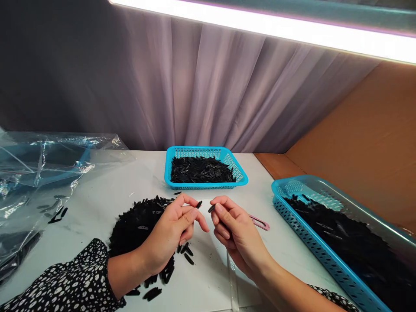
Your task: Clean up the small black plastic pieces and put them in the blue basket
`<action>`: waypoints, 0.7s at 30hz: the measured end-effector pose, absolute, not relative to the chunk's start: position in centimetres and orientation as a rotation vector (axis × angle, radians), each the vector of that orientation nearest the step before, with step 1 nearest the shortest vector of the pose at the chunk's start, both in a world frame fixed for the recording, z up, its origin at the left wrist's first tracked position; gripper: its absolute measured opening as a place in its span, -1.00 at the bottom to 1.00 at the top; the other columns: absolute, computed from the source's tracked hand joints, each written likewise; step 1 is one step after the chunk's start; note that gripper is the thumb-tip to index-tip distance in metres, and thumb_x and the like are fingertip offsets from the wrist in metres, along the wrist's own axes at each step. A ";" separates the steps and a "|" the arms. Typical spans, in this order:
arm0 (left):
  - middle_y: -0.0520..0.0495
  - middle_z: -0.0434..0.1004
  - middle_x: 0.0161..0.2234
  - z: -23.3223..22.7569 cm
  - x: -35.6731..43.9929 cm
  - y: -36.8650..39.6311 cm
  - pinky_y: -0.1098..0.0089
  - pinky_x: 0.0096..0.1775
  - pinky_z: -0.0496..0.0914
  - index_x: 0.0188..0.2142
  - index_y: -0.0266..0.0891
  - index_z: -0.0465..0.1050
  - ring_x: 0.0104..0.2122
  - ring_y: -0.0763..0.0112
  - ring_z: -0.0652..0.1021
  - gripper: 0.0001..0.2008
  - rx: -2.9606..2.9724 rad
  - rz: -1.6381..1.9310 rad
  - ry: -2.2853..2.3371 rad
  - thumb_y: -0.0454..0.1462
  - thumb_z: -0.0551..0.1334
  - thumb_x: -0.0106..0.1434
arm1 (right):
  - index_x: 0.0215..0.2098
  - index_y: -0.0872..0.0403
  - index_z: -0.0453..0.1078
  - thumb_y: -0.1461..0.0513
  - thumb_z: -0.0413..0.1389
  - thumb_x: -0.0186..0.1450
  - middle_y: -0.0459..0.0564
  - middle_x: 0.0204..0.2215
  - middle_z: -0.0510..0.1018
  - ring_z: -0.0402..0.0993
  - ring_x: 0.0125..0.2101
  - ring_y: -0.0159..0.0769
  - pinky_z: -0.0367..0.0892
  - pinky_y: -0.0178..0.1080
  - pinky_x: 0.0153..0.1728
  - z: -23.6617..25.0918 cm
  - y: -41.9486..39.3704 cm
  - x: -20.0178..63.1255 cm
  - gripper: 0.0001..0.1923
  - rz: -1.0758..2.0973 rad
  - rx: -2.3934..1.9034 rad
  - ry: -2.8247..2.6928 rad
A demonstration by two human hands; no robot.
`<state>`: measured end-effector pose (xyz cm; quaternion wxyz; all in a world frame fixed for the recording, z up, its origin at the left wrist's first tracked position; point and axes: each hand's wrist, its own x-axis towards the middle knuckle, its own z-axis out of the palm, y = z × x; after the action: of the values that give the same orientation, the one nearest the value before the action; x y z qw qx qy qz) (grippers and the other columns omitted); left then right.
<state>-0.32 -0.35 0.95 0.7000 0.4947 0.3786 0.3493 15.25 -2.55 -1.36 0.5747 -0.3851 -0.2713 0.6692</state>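
Table white, curtain behind | left hand, right hand each pinching black piece

A white, faintly marbled worktop is carrying glossy black plastic slivers, two turquoise latticed plastic baskets and a pink flat clip; a black, white-spotted sleeve is showing at its near edge.

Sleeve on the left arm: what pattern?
The sleeve is black with small white spots. The head view shows it best, at bottom left.
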 end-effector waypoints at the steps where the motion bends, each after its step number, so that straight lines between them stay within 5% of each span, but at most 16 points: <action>1: 0.03 0.57 -0.44 0.9 -0.3 -0.4 0.41 -0.54 -0.09 -0.26 -0.20 0.21 -0.69 0.66 0.07 -0.85 1.114 0.775 0.844 -0.18 0.15 0.34 | -0.40 0.06 0.38 0.04 0.32 0.15 -0.21 -0.62 0.38 -0.09 -0.73 -0.60 -0.27 -0.43 -0.74 -1.3 -2.5 15.2 -0.69 1.580 -0.883 -0.627; 5: 0.00 0.60 -0.44 0.7 -0.2 -0.4 0.42 -0.57 -0.12 -0.32 -0.19 0.20 -0.71 0.67 0.09 -0.79 1.154 0.743 0.844 -0.13 0.14 0.36 | -0.50 0.08 0.28 -0.04 0.20 0.23 -0.19 -0.66 0.37 -0.13 -0.75 -0.60 -0.27 -0.43 -0.75 -1.1 -2.6 15.2 -0.60 1.639 -0.888 -0.657; 10: 0.01 0.59 -0.51 0.7 -0.3 -0.5 0.43 -0.59 -0.12 -0.35 -0.19 0.21 -0.71 0.66 0.06 -0.75 1.199 0.678 0.845 -0.10 0.15 0.36 | -0.39 0.08 0.35 -0.07 0.29 0.16 -0.24 -0.65 0.36 -0.17 -0.73 -0.63 -0.26 -0.42 -0.70 -1.1 -2.8 15.1 -0.59 1.645 -0.941 -0.717; 16: 0.05 0.52 -0.57 0.7 -0.4 -0.5 0.42 -0.57 -0.13 -0.37 -0.19 0.24 -0.67 0.60 0.04 -0.75 1.201 0.640 0.873 -0.11 0.22 0.28 | -0.48 0.09 0.31 -0.01 0.37 0.09 -0.29 -0.71 0.23 -0.21 -0.71 -0.62 -0.26 -0.39 -0.66 -1.3 -2.8 15.2 -0.58 1.634 -0.984 -0.740; 20: 0.05 0.48 -0.47 0.7 -0.4 -0.4 0.42 -0.49 0.01 -0.31 -0.21 0.34 -0.56 0.53 0.16 -0.96 1.129 0.713 0.894 -0.31 0.17 0.21 | -0.44 0.11 0.41 0.03 0.38 0.08 -0.27 -0.70 0.22 -0.20 -0.69 -0.60 -0.26 -0.38 -0.66 -1.3 -2.7 15.4 -0.63 1.605 -0.979 -0.718; 21: 0.04 0.47 -0.44 0.7 -0.4 -0.4 0.43 -0.46 0.06 -0.29 -0.21 0.36 -0.51 0.51 0.21 -0.87 1.089 0.737 0.902 -0.38 0.15 0.15 | -0.40 0.11 0.45 0.03 0.39 0.08 -0.27 -0.70 0.22 -0.20 -0.68 -0.60 -0.26 -0.38 -0.66 -1.3 -2.7 15.4 -0.64 1.599 -0.978 -0.714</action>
<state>-0.44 -0.36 0.73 0.6987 0.4884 0.4047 0.3309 15.40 -2.70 -1.28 0.5377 -0.4111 -0.3001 0.6721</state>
